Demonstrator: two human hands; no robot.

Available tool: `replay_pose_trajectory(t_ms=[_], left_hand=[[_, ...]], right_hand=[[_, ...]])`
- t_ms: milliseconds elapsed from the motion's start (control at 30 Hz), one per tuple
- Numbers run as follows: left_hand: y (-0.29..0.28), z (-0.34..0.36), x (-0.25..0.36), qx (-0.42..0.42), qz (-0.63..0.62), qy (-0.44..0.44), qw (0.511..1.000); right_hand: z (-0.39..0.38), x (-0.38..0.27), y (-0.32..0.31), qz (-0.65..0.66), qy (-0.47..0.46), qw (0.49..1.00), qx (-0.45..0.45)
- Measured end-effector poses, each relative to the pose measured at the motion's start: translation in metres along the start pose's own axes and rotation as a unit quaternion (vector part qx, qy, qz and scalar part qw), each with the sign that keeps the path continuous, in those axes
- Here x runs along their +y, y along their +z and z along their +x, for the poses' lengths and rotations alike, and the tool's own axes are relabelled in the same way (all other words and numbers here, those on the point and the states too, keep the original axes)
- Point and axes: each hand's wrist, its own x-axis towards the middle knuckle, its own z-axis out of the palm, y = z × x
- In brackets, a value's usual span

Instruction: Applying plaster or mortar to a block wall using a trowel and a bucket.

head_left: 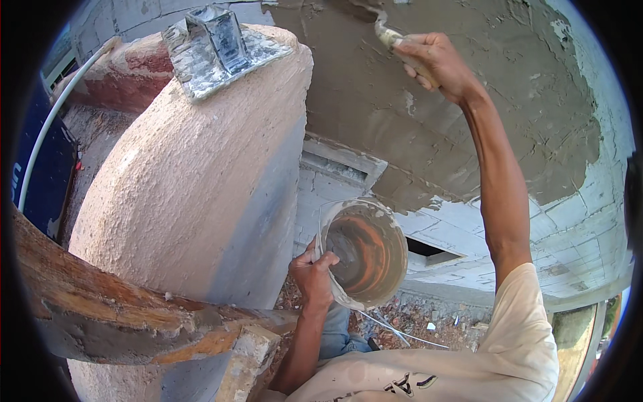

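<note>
The left hand [312, 276] grips the left rim of a mortar-smeared bucket [390, 258], just right of the pink pillar's [174, 194] right edge in this view. The right hand [443, 65] is closed around the handle of a trowel [388, 37] before the plastered wall [536, 127]; blade contact cannot be told. A smeared float [218, 60] lies at the pillar's upper end. Dark letters mark the shirt [429, 378], pale ones the blue panel's [41, 171] left edge

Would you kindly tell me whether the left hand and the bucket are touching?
Touching: the head view shows the left hand gripping the bucket at its left edge, no gap visible.
</note>
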Motion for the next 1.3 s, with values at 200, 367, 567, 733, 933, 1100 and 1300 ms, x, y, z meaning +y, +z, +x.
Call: replay_pose_trajectory(t_ms=[200,367,567,733,933,1100,1300], left_hand=[[-0.003,-0.005,-0.011,-0.017,0.017,-0.005,1.0],[-0.006,-0.01,-0.01,0.004,0.017,-0.013,1.0],[0.0,-0.007,0.0,-0.007,-0.003,0.015,1.0],[-0.001,-0.01,0.0,-0.008,-0.012,0.023,1.0],[-0.005,-0.012,-0.01,-0.012,-0.025,0.007,1.0],[0.003,-0.014,-0.007,-0.027,-0.005,0.003,1.0],[0.004,-0.018,-0.021,-0.037,0.01,-0.01,0.999]], right_hand=[[0.016,0.09,0.09,-0.2,0.107,0.969,-0.094],[0.044,0.031,0.071,-0.21,0.052,0.974,-0.061],[0.079,-0.045,0.003,-0.152,-0.02,0.988,-0.007],[0.084,-0.091,-0.027,0.127,-0.013,0.991,-0.042],[0.063,-0.099,-0.099,0.174,-0.113,0.978,-0.016],[-0.002,-0.078,-0.063,-0.042,-0.075,0.994,0.062],[-0.028,0.066,0.051,-0.266,0.146,0.943,-0.139]])
